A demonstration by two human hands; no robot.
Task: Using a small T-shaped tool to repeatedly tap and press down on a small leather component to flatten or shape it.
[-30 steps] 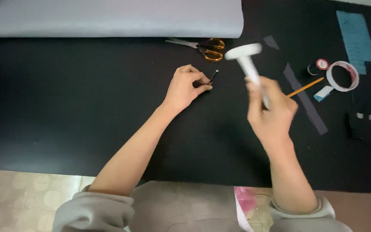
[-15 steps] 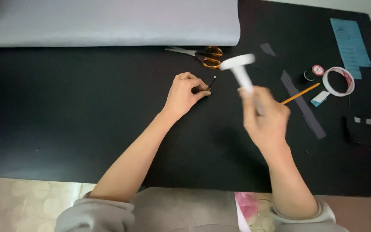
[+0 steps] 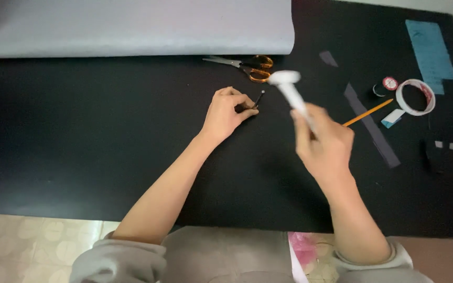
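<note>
Left hand: the left hand lies on the black table, fingers curled, fingertips pinching a small thin black stick. The stick's far end carries a tiny pale tip and points up and away toward the scissors.
Right hand: the right hand is raised above the table, fist closed round the stem of a white T-shaped tool. The tool's broad flat head is at the top, tilted left, and motion-blurred; its exact kind cannot be told.
Gap: the tool's head hangs just right of the stick's tip, not touching it as far as the view shows.
Scissors: orange-handled scissors lie closed on the table just beyond the left hand, blades pointing left.
Sheet: a large pale grey sheet covers the far left of the table, its near edge just behind the scissors.
Pencil: an orange pencil lies at a slant right of the right hand, crossing a long dark grey strip.
Tape: a roll of tape, white with a red inner rim, sits well right, with a small white-and-blue eraser just beside it and a small round red-and-white cap to its left.
Blue piece: a blue rectangular sheet lies at the far right corner.
Small scrap: a short grey piece lies apart, beyond the strip.
Sleeves: grey sleeves are pushed up on both arms.
</note>
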